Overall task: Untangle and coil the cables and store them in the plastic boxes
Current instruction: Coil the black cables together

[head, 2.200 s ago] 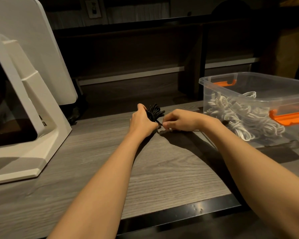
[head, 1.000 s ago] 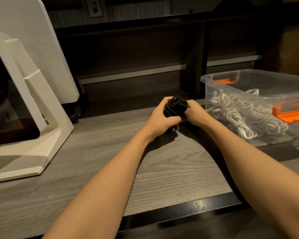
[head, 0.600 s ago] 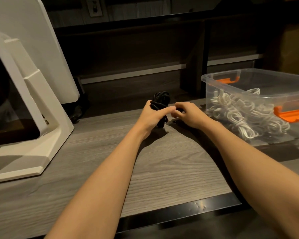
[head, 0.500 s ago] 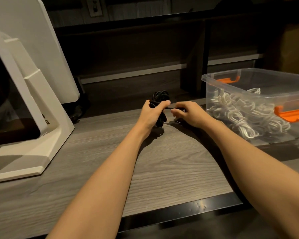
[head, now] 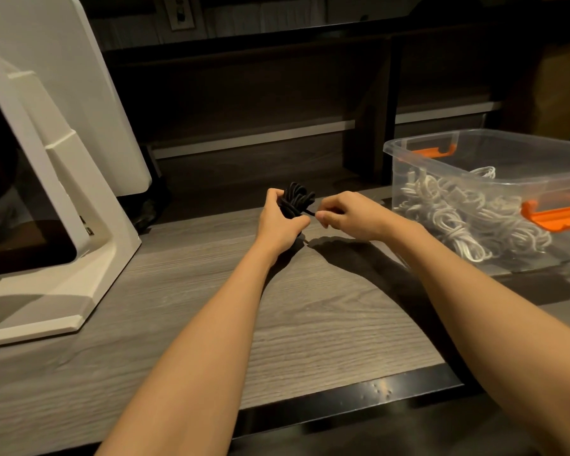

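My left hand [head: 278, 222] grasps the coiled black cable [head: 296, 200] above the table [head: 185, 307]. My right hand [head: 349, 215] pinches its loose end beside the plastic box [head: 494, 172].

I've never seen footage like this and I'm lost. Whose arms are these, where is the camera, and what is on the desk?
There is no machine here: a person wears a camera on the head, looking down at their own bare arms. The left hand holds a coiled black cable in its grip just above a grey wooden desk. The right hand pinches the cable's loose end beside the coil. To the right stands a clear plastic box with orange latches, holding white cables. On the left stands a white monitor stand.
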Tool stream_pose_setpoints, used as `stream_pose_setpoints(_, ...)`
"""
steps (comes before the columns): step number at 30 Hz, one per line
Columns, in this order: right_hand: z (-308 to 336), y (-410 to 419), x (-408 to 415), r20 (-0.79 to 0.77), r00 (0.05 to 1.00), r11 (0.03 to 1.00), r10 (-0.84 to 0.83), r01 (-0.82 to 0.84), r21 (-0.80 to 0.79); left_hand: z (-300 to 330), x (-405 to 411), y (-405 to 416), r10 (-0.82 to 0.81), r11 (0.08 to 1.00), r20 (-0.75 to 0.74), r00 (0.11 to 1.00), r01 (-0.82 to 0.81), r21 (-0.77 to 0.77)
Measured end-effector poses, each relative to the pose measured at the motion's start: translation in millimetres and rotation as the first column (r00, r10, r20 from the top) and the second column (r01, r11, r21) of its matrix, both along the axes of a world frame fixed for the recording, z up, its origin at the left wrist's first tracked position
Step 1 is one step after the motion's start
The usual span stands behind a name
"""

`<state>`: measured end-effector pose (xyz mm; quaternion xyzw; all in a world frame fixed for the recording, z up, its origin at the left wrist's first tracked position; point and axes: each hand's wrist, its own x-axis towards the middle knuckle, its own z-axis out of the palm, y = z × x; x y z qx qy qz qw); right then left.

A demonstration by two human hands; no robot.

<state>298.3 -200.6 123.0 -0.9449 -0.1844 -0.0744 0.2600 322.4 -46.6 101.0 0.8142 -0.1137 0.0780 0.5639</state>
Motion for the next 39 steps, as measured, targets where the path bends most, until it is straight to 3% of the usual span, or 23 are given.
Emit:
stream_pose_setpoints(9,10.9,6.6,-14.9,-0.03,0.997,0.997,0.072,-0.071,0.031,2.6,1.3,8.3,-0.029,1.0,0.03,0.999,0.029,0.005)
stream_pose_setpoints(14,4.0,3.8,-11.1,0.124,0.992,0.997,-0.032,0.022,0.079,0.1,5.0,6.2,0.023,1.0,0.032,0.999,-0.022,-0.015)
stream_pose_setpoints(18,4.1,3.7,-10.1,0.114,0.993,0.947,0.017,-0.052,0.317,-0.9,3.7,6.7,0.009,1.0,0.041,0.999,-0.009,-0.007)
stream_pose_setpoints(23,9.5,1.8,-13.5,-0.025,0.989,0.873,0.145,-0.116,0.473,-0.5,4.0,6.6,0.009,1.0,0.055,0.998,-0.01,0.007)
stream_pose_setpoints(27,10.1,-3.9,-11.6,-0.071,0.981,0.904,0.181,-0.138,0.406,2.8,3.6,7.9,-0.005,0.998,-0.016,1.0,0.004,-0.065)
stream_pose_setpoints(33,3.8,-2.4,-7.7,0.056,0.995,0.976,0.083,-0.092,0.195,6.6,1.3,11.1,-0.032,0.986,-0.108,0.994,0.014,-0.164)
stream_pose_setpoints(39,3.2,-0.6,-9.6,-0.049,0.996,0.982,0.077,-0.067,0.176,7.8,-0.8,9.6,-0.052,0.976,-0.221,0.974,0.003,-0.217)
